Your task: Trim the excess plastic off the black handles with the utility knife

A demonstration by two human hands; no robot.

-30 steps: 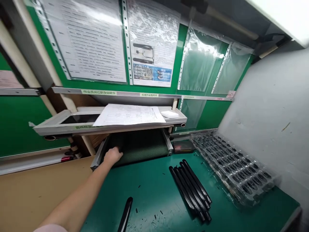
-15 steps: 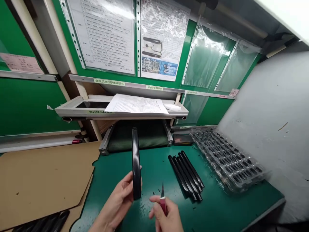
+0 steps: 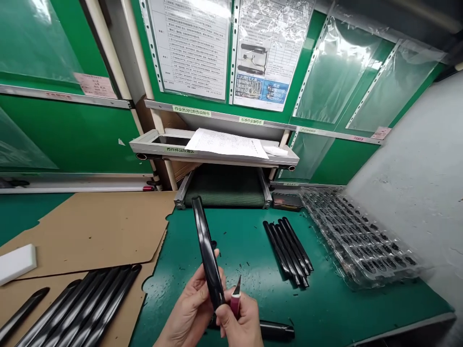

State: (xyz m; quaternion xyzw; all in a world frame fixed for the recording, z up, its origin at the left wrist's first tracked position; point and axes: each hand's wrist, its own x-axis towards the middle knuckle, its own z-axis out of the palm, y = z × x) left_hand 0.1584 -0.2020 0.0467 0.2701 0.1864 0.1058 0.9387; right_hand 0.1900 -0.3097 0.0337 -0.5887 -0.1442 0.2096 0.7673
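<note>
My left hand (image 3: 193, 301) is closed round the lower part of a long, glossy black plastic strip (image 3: 205, 241), which stands up with its top leaning left. In my right hand (image 3: 241, 318) is a craft knife (image 3: 236, 298) with a red handle, its pointed blade upward. The thumb of that hand presses on the strip's bottom end, while the blade stays apart from the strip. Behind my right hand lies another black piece (image 3: 278, 331) on the table, partly hidden. Small dark shavings dot the green tabletop (image 3: 238, 236).
Several black strips (image 3: 287, 250) lie side by side at the right, near clear blister trays (image 3: 358, 236). More strips (image 3: 90, 308) rest on cardboard (image 3: 108, 226) at the left, beside a white block (image 3: 18, 264). A conveyor belt (image 3: 226, 185) runs under a shelf (image 3: 217, 156).
The view has turned left and down. My right hand has come over to the strip's bottom end, still holding the knife. The strip now leans left, and a black piece shows behind my right hand.
</note>
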